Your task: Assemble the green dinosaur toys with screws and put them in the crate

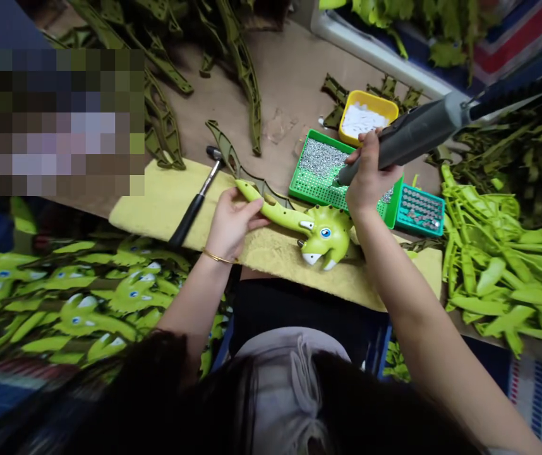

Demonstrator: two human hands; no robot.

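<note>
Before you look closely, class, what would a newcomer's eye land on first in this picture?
The bright green toy dinosaur lying across the yellow pad at centre stands out first, its neck held by the left hand. Just above it, the right hand grips a grey electric screwdriver over a green tray of screws. Heaps of green plastic parts at right and matching dinosaurs at lower left frame the scene.

Lime-green toy dinosaur (321, 239), blue-eyed
</note>
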